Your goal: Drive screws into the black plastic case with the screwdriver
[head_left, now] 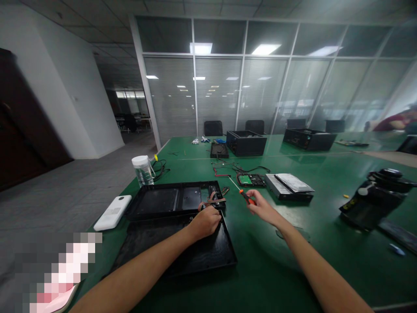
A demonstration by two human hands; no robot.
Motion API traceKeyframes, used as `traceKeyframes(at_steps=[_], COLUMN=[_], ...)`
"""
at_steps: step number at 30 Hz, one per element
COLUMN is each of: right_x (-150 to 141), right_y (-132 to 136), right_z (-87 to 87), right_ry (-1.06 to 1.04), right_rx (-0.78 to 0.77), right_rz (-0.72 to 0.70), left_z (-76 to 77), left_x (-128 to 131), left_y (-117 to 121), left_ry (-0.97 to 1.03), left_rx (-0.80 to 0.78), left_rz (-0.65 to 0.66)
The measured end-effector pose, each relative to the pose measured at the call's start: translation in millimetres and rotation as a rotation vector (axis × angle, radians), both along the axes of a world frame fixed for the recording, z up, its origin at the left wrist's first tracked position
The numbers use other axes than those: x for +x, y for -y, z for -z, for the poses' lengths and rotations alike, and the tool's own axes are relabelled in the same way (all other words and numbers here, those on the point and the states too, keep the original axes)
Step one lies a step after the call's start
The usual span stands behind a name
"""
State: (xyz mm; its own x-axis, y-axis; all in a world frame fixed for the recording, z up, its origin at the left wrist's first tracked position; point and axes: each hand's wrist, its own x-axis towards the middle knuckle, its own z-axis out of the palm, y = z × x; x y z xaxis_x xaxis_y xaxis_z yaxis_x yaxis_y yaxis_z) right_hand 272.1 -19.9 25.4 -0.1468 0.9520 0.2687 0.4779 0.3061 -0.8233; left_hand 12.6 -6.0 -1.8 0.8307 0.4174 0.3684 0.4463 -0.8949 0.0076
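My right hand (260, 208) is wrapped round the black and orange handle of a screwdriver (246, 198), its thin shaft pointing up and left over the table. The fingers of my left hand (206, 223) are closed at the near side of an open black plastic casing (163, 200); what they pinch, if anything, is hidden. Striped multi-coloured wires (211, 201) and small parts lie in the casing's right end, just beyond my left hand. Nearer me, under my left forearm, is a flat black panel (208, 256) with a raised rim.
A green circuit board (249, 180) and a metal drive (289, 188) lie beyond my right hand. A clear jar (142, 170) and a white power bank (113, 213) line the left edge. Black computer cases (246, 143) stand farther back; a dark bag-like object (374, 200) is at right.
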Motion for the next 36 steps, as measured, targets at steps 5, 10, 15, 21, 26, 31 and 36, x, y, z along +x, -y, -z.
traceKeyframes(at_steps=[5,10,15,21,26,31,36], right_x=[-1,-3,-10,-17,-18,-20,-20], right_y=[5,6,8,13,13,14,16], right_z=[-14.3,-8.6,-3.2,-1.0,2.6,2.7,0.2], right_ry=[-0.223,-0.393,-0.305,-0.048,0.045,0.121,0.164], right_rx=[0.024,0.09,0.153,0.315,0.358,0.343,0.351], right_rz=[-0.027,0.171,0.185,0.175,0.186,0.165,0.162], left_z=[3.8,2.3,0.6,2.1,1.9,2.1,1.2], left_x=[0,1,-1,-5,-5,-3,-4], left_y=[-2,1,-2,-6,-3,-1,-2], left_ry=[0.091,0.071,0.075,0.154,0.319,0.35,0.348], left_rx=[-0.052,-0.046,-0.032,-0.133,-0.361,-0.427,-0.414], left_rz=[-0.016,-0.02,0.041,0.058,-0.067,-0.082,-0.057])
